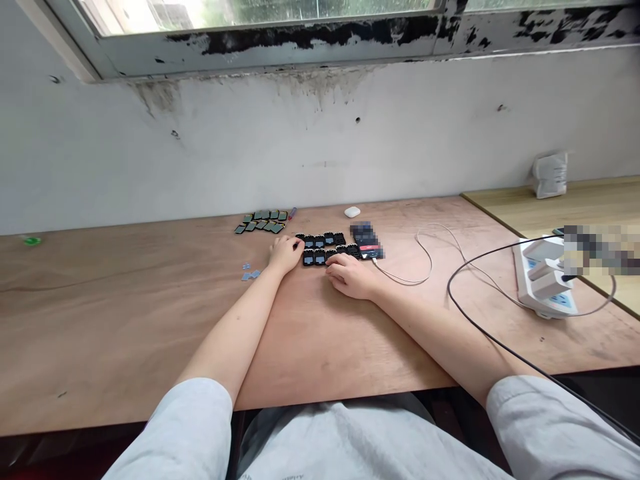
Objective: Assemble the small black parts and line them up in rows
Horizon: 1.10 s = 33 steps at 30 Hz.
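Note:
Several small black square parts (pixel 323 248) lie in two rows on the wooden table (pixel 125 313). My left hand (pixel 285 252) rests at the left end of the rows, fingers curled, its fingertips touching the first black part. My right hand (pixel 350 275) lies just in front of the rows, fingers curled with the tips against the near row. What either hand pinches is too small to make out. A group of greenish square parts (pixel 263 222) lies behind my left hand.
A phone (pixel 367 243) with a white cable (pixel 425 257) lies right of the rows. A white earbud case (pixel 352 212) sits behind. A power strip (pixel 543 280) with plugs and a black cable (pixel 480 327) is at right. Small blue bits (pixel 250 272) lie left.

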### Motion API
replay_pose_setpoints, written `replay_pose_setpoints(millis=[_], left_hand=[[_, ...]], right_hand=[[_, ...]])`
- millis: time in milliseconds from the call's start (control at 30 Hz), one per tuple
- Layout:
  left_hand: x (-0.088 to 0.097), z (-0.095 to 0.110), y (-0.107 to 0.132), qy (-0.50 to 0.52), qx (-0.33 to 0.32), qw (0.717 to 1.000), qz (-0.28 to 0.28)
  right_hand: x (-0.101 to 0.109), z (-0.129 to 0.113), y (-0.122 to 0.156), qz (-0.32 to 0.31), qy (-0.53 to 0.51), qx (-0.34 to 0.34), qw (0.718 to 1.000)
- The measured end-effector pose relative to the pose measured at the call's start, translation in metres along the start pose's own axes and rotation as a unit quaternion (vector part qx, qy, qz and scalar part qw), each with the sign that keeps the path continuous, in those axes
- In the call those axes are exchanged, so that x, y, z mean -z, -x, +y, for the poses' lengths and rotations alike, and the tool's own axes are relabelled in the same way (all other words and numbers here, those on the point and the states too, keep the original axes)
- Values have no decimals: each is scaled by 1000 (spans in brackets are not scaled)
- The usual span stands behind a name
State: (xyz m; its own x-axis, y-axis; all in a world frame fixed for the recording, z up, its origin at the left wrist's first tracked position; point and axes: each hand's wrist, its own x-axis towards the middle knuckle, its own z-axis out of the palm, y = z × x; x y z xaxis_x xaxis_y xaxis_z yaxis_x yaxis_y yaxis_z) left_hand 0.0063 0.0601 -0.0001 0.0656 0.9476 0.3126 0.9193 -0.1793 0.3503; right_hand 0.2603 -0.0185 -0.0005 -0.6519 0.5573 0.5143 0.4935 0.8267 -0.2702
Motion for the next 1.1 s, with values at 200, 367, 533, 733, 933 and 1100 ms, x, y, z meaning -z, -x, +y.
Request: replay_pose_setpoints(millis=[200, 367, 533, 733, 933, 1100], left_hand=[[0, 0, 1, 12, -43, 999, -20], [-3, -3, 2, 24, -79, 996, -43], [-3, -5, 2, 30, -83, 994, -56], [3, -2, 15, 14, -60, 998, -5], [24, -23, 59, -102, -33, 993, 38], [50, -58, 91, -128, 48, 988, 69]], right_hand=[[-1, 3, -1, 26, 52, -44, 997], [-4, 14, -1, 89, 112, -123, 982], [-4, 16, 0, 85, 136, -154, 975], [-6, 14, 3, 88, 209, -147, 963], [-5, 13, 4, 87, 211, -186, 956], [-4, 5, 3, 98, 207, -174, 958]])
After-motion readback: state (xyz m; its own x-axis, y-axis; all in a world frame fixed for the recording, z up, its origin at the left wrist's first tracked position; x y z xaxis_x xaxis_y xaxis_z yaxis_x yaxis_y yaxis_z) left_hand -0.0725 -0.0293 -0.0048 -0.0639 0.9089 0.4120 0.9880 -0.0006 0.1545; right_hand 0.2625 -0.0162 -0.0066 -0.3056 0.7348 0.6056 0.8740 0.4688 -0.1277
